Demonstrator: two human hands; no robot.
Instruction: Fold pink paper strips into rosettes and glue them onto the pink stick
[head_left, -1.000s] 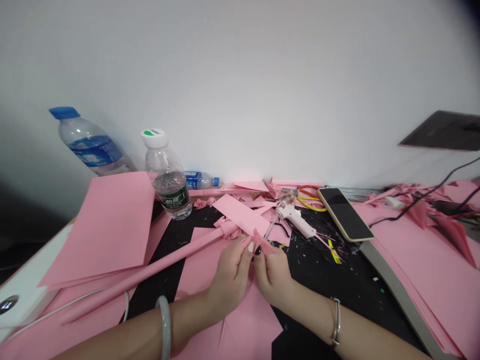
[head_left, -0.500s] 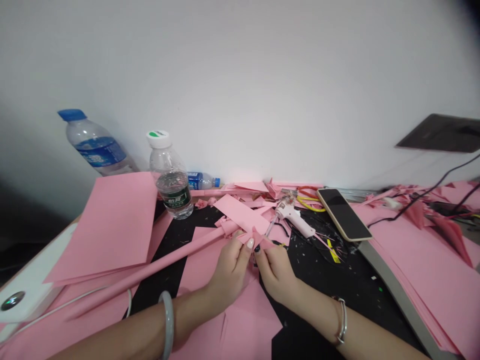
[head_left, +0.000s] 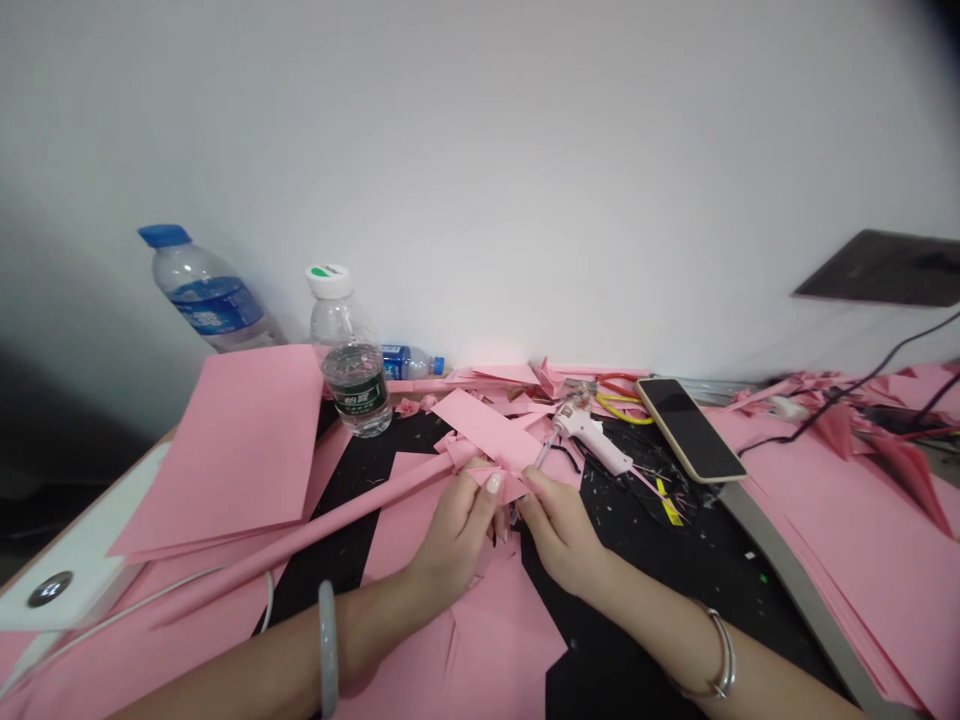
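Note:
Between both hands is a small folded piece of pink paper (head_left: 504,484), pinched above the table's middle. My left hand (head_left: 459,530) has its thumb pressed on the paper's left side. My right hand (head_left: 559,525) grips the right edge between thumb and forefinger. Just behind them lies a pink paper strip (head_left: 484,425). A long rolled pink paper tube (head_left: 322,530) runs from the lower left up to the left hand. Pink sheets (head_left: 499,650) lie beneath the wrists. A pale glue gun (head_left: 596,440) rests beyond the right hand.
A white-capped water bottle (head_left: 352,370) and a blue-capped bottle (head_left: 210,300) stand at the left, by a pink paper stack (head_left: 232,450). A phone (head_left: 691,430) lies right of the glue gun. More pink sheets (head_left: 847,560) fill the right side, crossed by a black cable (head_left: 832,395).
My thumbs have moved apart along the folded paper, the right one shifting to its right edge. The view has turned slightly left.

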